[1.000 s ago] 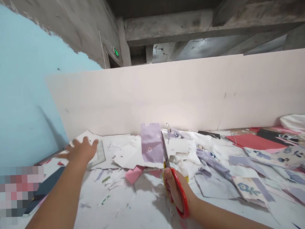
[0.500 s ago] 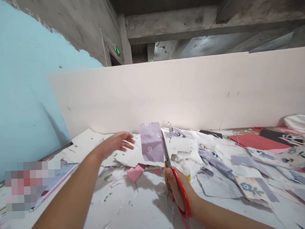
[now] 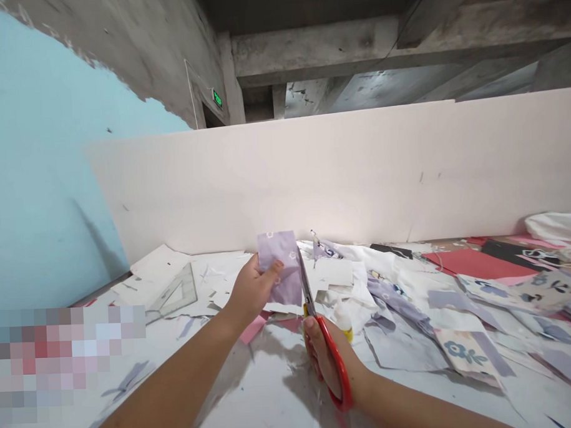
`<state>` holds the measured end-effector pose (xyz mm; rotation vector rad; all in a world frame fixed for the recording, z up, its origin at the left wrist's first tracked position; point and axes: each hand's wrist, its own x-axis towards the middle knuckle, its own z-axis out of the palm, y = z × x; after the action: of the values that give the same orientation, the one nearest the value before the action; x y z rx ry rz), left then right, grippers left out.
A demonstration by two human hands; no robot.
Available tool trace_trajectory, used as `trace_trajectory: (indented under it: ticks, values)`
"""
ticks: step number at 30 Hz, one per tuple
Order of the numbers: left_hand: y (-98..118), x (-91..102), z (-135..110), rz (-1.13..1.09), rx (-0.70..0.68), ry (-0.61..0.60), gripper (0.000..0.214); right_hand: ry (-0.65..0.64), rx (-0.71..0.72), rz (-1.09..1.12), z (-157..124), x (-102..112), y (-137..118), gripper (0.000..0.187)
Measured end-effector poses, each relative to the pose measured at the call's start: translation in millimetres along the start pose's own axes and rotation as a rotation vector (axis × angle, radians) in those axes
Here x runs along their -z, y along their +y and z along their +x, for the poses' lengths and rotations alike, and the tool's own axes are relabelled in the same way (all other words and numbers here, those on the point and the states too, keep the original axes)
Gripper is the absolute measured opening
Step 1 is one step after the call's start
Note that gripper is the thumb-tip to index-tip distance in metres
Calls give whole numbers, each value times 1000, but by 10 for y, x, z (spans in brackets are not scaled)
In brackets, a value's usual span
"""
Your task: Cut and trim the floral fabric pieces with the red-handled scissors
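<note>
A head-worn camera looks across a white surface point(image 3: 254, 396) littered with cut scraps. Near the middle, the left hand point(image 3: 251, 290) pinches a lilac paper point(image 3: 283, 264) printed with small white flowers, the thumb on its near face at the left edge and the fingers curled behind. The paper stands upright above the surface, taller than it is wide, its long axis running nearly straight up with the top leaning slightly left. Its right edge meets the blades of the scissors point(image 3: 311, 303). The right hand point(image 3: 325, 356) is closed through the scissors' red handles, low and just right of the paper. The scissors run lengthwise from the handles near the person up and away, tips pointing upward and a little left, alongside the paper's right edge. The blades look close together; whether they bite into the paper cannot be told. A small glue bottle point(image 3: 344, 317) with a yellow base stands just right of the scissors. A pink scrap point(image 3: 252, 329) lies under the left wrist. A clear set square point(image 3: 176, 293) lies to the left. A red sheet point(image 3: 474, 265) lies far right. A tall pale board point(image 3: 340, 174) stands behind it all.
</note>
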<state>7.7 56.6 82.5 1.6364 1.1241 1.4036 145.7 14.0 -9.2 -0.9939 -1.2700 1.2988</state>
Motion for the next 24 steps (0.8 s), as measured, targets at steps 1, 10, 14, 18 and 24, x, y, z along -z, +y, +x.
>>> trace_trajectory:
  ticks: [1,10,14,18,24]
  values:
    - [7,-8,-10,5,9,14,43,-8,2,-4,0,5,7,47]
    - [-32,-8,-6,83,3,75,40,-183,85,1,-37,56,22,45]
    - [-75,-33,-16,61,6,90,42,-252,77,22,-42,57,5,46]
    - [-89,-54,-29,50,8,79,42,-235,40,99,-33,44,15,48]
    - [-77,-62,-51,41,21,75,39,-169,28,56,-13,37,62,50]
